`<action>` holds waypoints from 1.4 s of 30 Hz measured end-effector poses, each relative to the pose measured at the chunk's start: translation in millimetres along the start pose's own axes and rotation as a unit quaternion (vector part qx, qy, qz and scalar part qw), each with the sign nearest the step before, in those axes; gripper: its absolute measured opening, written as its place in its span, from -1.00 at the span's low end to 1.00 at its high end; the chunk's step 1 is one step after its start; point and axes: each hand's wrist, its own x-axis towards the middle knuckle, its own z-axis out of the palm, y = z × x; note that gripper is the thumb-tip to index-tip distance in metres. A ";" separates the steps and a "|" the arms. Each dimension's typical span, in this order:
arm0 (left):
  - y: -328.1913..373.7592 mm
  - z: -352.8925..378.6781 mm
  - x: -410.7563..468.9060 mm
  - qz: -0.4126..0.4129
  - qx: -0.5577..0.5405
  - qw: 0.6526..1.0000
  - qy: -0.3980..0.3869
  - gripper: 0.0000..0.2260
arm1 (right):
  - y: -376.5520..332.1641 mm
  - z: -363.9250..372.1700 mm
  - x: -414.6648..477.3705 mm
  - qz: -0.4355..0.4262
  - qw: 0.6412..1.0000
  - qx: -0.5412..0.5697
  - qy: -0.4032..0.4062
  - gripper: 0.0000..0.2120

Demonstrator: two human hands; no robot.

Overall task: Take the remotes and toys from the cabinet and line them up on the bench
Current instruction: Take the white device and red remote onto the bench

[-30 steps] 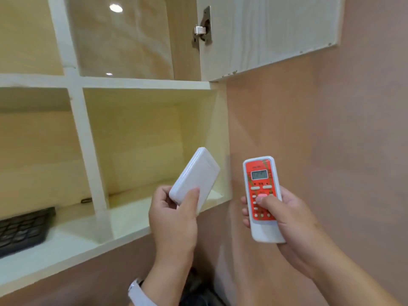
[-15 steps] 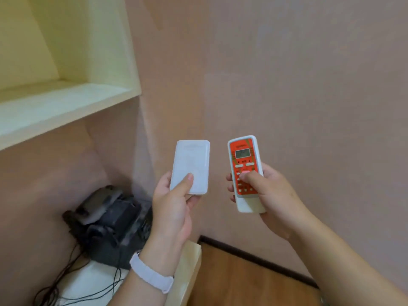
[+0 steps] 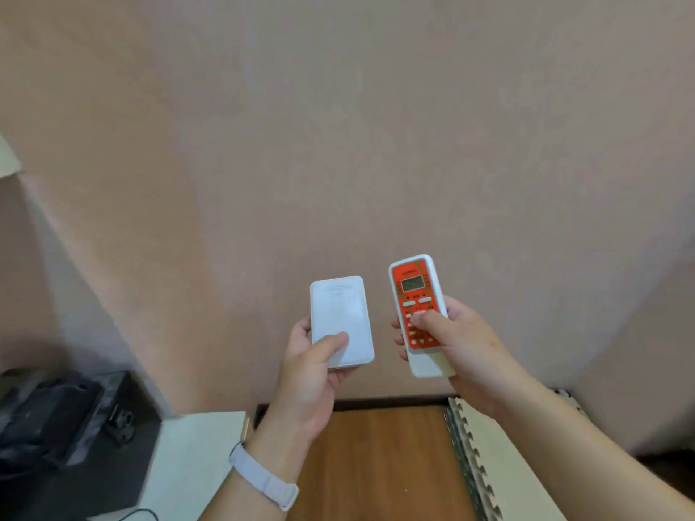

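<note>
1. Before the pink wall (image 3: 338, 144), the left grip (image 3: 312, 374) holds a white remote (image 3: 340, 317) upright, thumb on its face.
2. Just beside it, the right grip (image 3: 462, 344) clasps a red remote (image 3: 415, 295), thumb on its buttons.
3. Both remotes are held in the air above a wooden floor (image 3: 376, 464), not touching.
4. A blurred black machine (image 3: 56, 408) sits at lower left.

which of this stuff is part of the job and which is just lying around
Part of the job:
white remote, held in the left hand
red remote, held in the right hand

Just lying about:
black machine, lower left
foam mat with a toothed edge
</note>
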 end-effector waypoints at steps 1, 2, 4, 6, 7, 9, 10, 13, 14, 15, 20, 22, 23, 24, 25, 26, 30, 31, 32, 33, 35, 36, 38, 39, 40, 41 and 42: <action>-6.5 10.9 -4.7 -0.002 0.009 1.000 -0.013 -0.65 | 1.2 -13.2 -6.8 0.000 1.000 0.002 0.009 -0.83; -12.7 22.4 -9.9 -0.005 0.016 1.000 -0.026 -0.64 | 2.8 -26.8 -14.5 0.000 1.000 0.003 0.018 -0.83; -27.2 46.4 -20.2 -0.007 0.025 0.999 -0.046 -0.62 | 5.3 -56.5 -31.9 -0.003 1.000 -0.001 0.031 -0.83; -44.3 73.3 -32.5 -0.009 0.027 0.998 -0.058 -0.61 | 8.5 -90.7 -51.7 -0.004 0.999 0.000 0.046 -0.83; -54.3 88.2 -39.7 -0.011 0.027 0.998 -0.064 -0.61 | 10.9 -110.0 -62.3 -0.003 0.998 0.002 0.057 -0.83; -77.2 120.6 -56.6 -0.018 0.029 0.996 -0.077 -0.61 | 16.9 -150.4 -84.5 0.004 0.997 0.011 0.081 -0.83; -89.6 137.7 -66.6 -0.025 0.031 0.996 -0.083 -0.61 | 20.2 -171.1 -97.0 0.006 0.996 0.015 0.093 -0.83; -131.4 189.8 -99.6 -0.049 0.055 0.991 -0.114 -0.61 | 31.7 -232.3 -137.7 0.007 0.991 0.029 0.133 -0.83; -145.8 206.4 -111.2 -0.057 0.065 0.988 -0.128 -0.61 | 35.0 -252.0 -151.9 0.007 0.989 0.030 0.148 -0.83; -160.2 222.6 -122.7 -0.065 0.074 0.985 -0.141 -0.61 | 38.2 -271.5 -166.0 0.007 0.986 0.033 0.164 -0.83; -233.2 296.8 -176.8 -0.112 0.115 0.964 -0.210 -0.60 | 58.9 -365.9 -237.7 0.013 0.966 0.068 0.248 -0.83; -261.3 323.1 -198.2 -0.133 0.136 0.952 -0.238 -0.61 | 67.8 -400.4 -265.9 0.016 0.955 0.091 0.283 -0.82; -274.1 335.7 -208.5 -0.142 0.146 0.946 -0.252 -0.62 | 71.3 -416.1 -279.2 0.018 0.948 0.107 0.299 -0.82; -286.3 347.9 -218.4 -0.150 0.156 0.939 -0.267 -0.63 | 74.5 -431.1 -291.9 0.018 0.941 0.125 0.313 -0.82; -298.1 359.4 -227.4 -0.158 0.166 0.932 -0.281 -0.65 | 78.1 -445.2 -303.3 0.015 0.935 0.139 0.327 -0.81; -309.5 370.7 -235.9 -0.166 0.175 0.924 -0.297 -0.66 | 81.4 -458.3 -314.0 0.012 0.928 0.149 0.342 -0.81; -353.2 411.9 -263.1 -0.186 0.205 0.891 -0.360 -0.65 | 97.1 -501.8 -349.4 0.001 0.894 0.173 0.413 -0.80; -364.1 420.9 -268.1 -0.191 0.212 0.883 -0.373 -0.64 | 101.2 -510.7 -356.5 0.001 0.886 0.175 0.430 -0.80; -374.7 429.6 -272.4 -0.198 0.217 0.875 -0.385 -0.63 | 105.0 -519.4 -362.7 0.003 0.877 0.176 0.446 -0.80; -385.6 438.4 -275.6 -0.205 0.221 0.867 -0.396 -0.62 | 108.8 -528.0 -368.0 0.006 0.869 0.176 0.462 -0.81; -408.5 456.3 -279.2 -0.224 0.228 0.851 -0.416 -0.60 | 116.5 -545.7 -375.8 0.017 0.854 0.173 0.491 -0.81; -420.4 466.0 -280.2 -0.234 0.230 0.843 -0.426 -0.59 | 120.1 -555.1 -378.6 0.023 0.846 0.170 0.505 -0.81; -444.8 487.4 -281.4 -0.253 0.226 0.830 -0.443 -0.61 | 126.4 -576.1 -382.5 0.033 0.828 0.162 0.535 -0.82; -457.2 498.8 -281.6 -0.263 0.223 0.823 -0.452 -0.62 | 128.9 -587.6 -383.3 0.037 0.820 0.157 0.550 -0.82; -469.2 510.7 -281.9 -0.273 0.219 0.815 -0.462 -0.64 | 130.6 -599.3 -383.6 0.040 0.811 0.153 0.564 -0.82; -480.8 522.9 -281.4 -0.283 0.216 0.807 -0.471 -0.64 | 132.0 -611.3 -383.2 0.044 0.801 0.149 0.578 -0.82; -491.8 535.5 -280.1 -0.292 0.215 0.798 -0.481 -0.64 | 132.8 -624.0 -382.1 0.048 0.791 0.145 0.592 -0.82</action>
